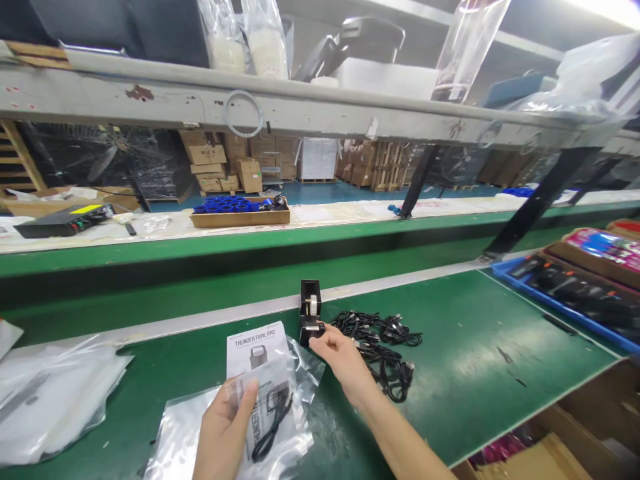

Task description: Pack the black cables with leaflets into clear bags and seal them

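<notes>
White leaflet (257,343): "THUNDER TRAIL PRO" | left hand (226,421): clear bag (299,445) | carton (207,156): "MZX"

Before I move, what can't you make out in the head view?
- Head view: whether the right hand pinches anything at the tape dispenser; its fingers cover the spot.
- Head view: fingertips of the left hand other than the thumb, behind the bag.
- Head view: how many cables; they tangle.
- Head view: blue tray, cut off at right.
</notes>
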Demonstrator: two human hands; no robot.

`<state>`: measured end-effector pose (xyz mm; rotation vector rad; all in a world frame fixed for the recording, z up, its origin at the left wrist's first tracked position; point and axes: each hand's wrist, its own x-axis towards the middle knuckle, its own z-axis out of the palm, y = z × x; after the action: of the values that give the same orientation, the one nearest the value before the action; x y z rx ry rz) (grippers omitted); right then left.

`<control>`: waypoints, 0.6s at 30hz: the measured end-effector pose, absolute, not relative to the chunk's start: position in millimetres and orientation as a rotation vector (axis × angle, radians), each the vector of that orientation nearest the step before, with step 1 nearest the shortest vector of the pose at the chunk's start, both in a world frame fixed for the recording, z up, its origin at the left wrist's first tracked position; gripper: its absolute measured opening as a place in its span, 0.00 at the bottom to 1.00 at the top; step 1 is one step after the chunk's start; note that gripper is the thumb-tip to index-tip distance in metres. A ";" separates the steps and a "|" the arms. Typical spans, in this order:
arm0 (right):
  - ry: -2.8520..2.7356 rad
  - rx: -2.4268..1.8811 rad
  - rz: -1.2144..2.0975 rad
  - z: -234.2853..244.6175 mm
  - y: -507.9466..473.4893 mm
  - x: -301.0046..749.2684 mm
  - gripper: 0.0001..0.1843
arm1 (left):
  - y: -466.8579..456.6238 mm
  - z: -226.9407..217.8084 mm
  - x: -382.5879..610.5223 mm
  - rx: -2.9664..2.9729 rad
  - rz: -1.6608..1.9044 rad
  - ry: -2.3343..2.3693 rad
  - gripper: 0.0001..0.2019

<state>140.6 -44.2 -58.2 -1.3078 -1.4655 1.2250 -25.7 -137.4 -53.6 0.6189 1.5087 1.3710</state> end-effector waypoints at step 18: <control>-1.330 -1.081 1.671 -51.0 -112.2 94.6 0.35 | -151.6 -56.7 -17.5 0.771 1.360 1.760 0.23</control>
<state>94.6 -112.2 -51.0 -1.0806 -1.3296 1.6712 -17.5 -151.6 -56.7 0.7710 1.7605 1.3603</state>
